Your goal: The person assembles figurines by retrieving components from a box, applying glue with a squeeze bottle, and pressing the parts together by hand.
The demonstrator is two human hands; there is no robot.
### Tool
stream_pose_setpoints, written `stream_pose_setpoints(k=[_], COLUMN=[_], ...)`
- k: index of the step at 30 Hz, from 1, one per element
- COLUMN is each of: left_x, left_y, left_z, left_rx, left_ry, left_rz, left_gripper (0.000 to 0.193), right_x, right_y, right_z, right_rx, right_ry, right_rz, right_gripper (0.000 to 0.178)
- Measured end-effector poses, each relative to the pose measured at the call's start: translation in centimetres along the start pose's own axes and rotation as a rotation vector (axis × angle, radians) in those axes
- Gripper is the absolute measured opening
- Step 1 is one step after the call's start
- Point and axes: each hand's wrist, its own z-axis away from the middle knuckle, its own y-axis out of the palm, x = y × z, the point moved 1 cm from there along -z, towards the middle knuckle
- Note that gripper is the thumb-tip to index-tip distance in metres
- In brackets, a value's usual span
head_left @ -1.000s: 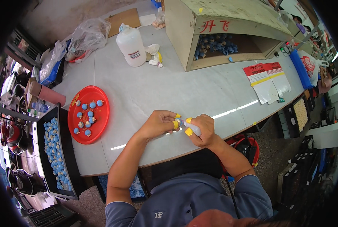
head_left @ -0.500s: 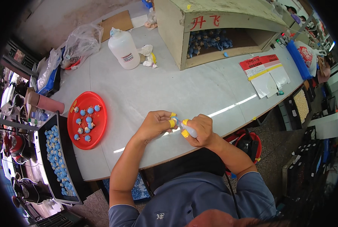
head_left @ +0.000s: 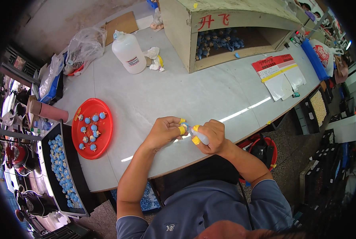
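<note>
Overall, little has changed since a second ago: the left hand [head_left: 166,133] keeps a small blue piece [head_left: 184,125] pinched between thumb and forefinger, and the right hand [head_left: 212,136] stays closed around a small squeeze bottle [head_left: 203,138]. What shifts is mainly the camera view — the red plate [head_left: 102,141] sits a little lower in it, with its small blue balls [head_left: 94,128] as before. Left of the plate lies a long black tray [head_left: 76,175] of similar balls, and beyond it a pink cylinder [head_left: 54,113]. Toward the back of the table [head_left: 158,95] stand a white jug [head_left: 128,53] and an open-fronted box [head_left: 180,36]; papers [head_left: 279,75] lie to the right. Both hands work over the near edge, their taped fingers hiding much of the piece. The bottle's long axis slants — tip leftward and slightly away from the person, at the piece; whether they touch, I cannot tell.
</note>
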Motion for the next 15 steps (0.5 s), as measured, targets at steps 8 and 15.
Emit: stream_pose_setpoints(k=[8,15], left_x=[-0.11,-0.27], left_y=[0.09,0.25], left_z=[0.01,0.07], left_rx=[0.013,0.013], left_ry=[0.003,0.009], left_rz=[-0.012,-0.012], left_gripper=[0.035,0.037], right_x=[-0.12,-0.21], right_y=[0.08,0.08], right_z=[0.02,0.34], right_rx=[0.02,-0.011], right_ry=[0.012,0.012], right_rz=[0.005,-0.026], right_gripper=[0.029,0.029])
